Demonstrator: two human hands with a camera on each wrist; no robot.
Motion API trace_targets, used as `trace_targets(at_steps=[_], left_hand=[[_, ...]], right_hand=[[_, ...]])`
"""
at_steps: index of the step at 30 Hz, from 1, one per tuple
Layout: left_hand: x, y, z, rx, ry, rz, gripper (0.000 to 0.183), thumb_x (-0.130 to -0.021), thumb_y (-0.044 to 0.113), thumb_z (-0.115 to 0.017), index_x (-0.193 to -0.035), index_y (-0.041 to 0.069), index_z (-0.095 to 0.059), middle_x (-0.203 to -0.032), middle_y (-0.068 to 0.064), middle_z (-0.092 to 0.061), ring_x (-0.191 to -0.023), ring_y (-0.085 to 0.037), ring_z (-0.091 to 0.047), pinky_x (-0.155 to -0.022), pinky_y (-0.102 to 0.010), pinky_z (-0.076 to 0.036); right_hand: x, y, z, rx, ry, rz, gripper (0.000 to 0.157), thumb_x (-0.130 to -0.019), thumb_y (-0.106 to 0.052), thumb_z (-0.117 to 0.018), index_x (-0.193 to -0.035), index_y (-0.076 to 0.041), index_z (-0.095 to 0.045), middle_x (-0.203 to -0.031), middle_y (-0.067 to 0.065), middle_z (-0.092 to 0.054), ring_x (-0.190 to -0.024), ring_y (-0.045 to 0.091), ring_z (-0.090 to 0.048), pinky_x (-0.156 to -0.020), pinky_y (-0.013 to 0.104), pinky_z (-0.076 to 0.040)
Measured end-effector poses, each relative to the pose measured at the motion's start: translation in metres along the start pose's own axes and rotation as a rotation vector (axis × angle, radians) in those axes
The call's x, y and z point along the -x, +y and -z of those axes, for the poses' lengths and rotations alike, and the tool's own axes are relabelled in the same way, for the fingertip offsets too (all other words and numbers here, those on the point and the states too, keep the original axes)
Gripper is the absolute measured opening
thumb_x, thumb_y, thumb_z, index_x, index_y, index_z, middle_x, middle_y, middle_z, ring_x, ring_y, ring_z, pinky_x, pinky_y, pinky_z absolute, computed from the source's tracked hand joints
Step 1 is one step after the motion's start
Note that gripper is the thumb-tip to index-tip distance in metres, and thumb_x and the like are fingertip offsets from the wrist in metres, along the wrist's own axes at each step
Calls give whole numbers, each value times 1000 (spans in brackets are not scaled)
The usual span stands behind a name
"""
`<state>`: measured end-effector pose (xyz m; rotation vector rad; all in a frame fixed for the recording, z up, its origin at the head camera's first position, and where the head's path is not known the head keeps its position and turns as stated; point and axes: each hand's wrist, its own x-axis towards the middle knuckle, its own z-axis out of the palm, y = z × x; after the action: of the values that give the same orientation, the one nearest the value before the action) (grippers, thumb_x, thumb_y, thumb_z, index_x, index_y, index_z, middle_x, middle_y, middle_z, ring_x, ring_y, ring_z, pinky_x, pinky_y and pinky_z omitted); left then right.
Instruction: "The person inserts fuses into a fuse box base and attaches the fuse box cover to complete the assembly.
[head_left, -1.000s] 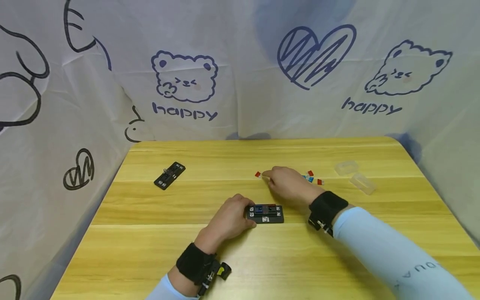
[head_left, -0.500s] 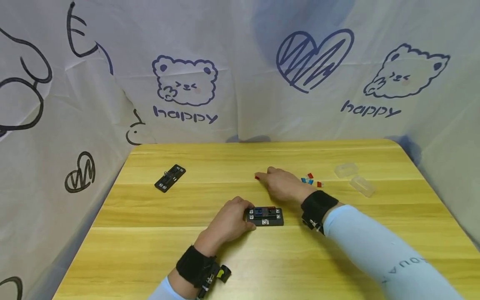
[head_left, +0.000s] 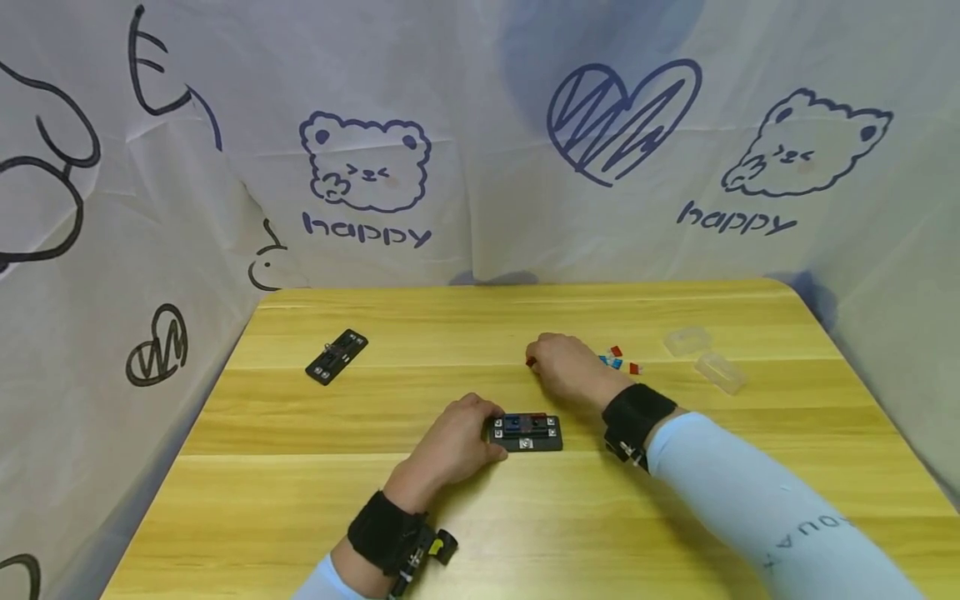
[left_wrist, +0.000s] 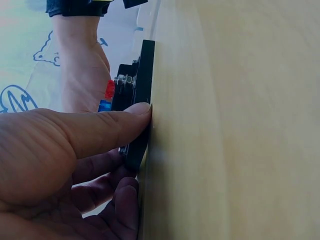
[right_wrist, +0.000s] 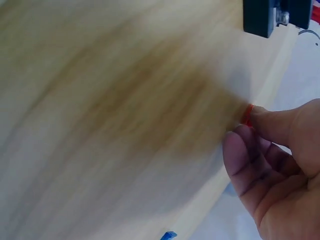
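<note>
A black fuse block (head_left: 545,445) with metal screw terminals lies on the table, its left end held by my left hand (head_left: 453,437). In the left wrist view the thumb presses the near edge of the block (left_wrist: 146,70), while the other fingers lie behind it. A red blade fuse (left_wrist: 109,89) and a blue one (left_wrist: 104,105) sit in this block. My right hand (head_left: 573,367) pinches another red blade fuse (right_wrist: 247,114) between thumb and fingertips, close over the table behind the block. Most of that fuse is hidden by the fingers.
Several loose red and blue blade fuses (head_left: 616,363) lie just right of my right hand. Two clear plastic covers (head_left: 687,340) rest farther right. A second black fuse block (head_left: 337,357) lies at the back left. Drawn-on white cloth (head_left: 495,208) hangs behind the table.
My right hand has taken hold of the single red fuse that lay on the table and drawn it slightly right and toward me. The left hand keeps its grip on the block.
</note>
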<state>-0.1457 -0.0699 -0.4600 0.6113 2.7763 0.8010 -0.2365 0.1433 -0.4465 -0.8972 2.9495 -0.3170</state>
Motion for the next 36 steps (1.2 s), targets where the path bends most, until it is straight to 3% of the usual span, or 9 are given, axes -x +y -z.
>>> trace_targets(at_steps=[8,16,22,27,36], left_hand=[[0,1,1,4,-2,10,51,-77,29,-81,-120,11,-63,-115,-4,-59,-100,-20,-54,-89,-39,-47],[0,0,1,12,-1,19,52,-77,28,-81,-122,10,-62,-116,-6,-58,-101,-21,-54,-89,-40,-47],[-1,-1,1,20,4,24,52,-78,27,-79,-124,10,-61,-118,-7,-57,-102,-22,-54,-90,-41,-47],[-1,-2,1,23,9,22,53,-78,27,-80,-124,10,-61,-118,-7,-57,-101,-22,-54,-90,-41,-47],[-2,-2,1,30,11,19,53,-78,27,-80,-124,10,-61,-118,-7,-57,-101,-22,-55,-89,-41,-48]], right_hand=[[-1,5,-2,-25,-9,-31,3,-92,-14,-64,-91,-11,-66,-87,3,-57,-80,18,-56,-73,36,-52],[8,7,2,-171,-14,-117,6,-93,-15,-62,-89,-12,-60,-79,0,-60,-72,18,-54,-68,36,-47],[23,12,3,-229,85,-168,5,-93,-17,-63,-95,-13,-64,-85,1,-64,-75,17,-56,-69,36,-49],[36,7,7,-261,179,-182,5,-93,-22,-65,-92,-18,-65,-83,-3,-65,-70,14,-55,-64,34,-47],[69,-18,14,-380,195,-193,4,-94,-26,-64,-91,-24,-66,-79,-6,-66,-63,11,-53,-56,30,-44]])
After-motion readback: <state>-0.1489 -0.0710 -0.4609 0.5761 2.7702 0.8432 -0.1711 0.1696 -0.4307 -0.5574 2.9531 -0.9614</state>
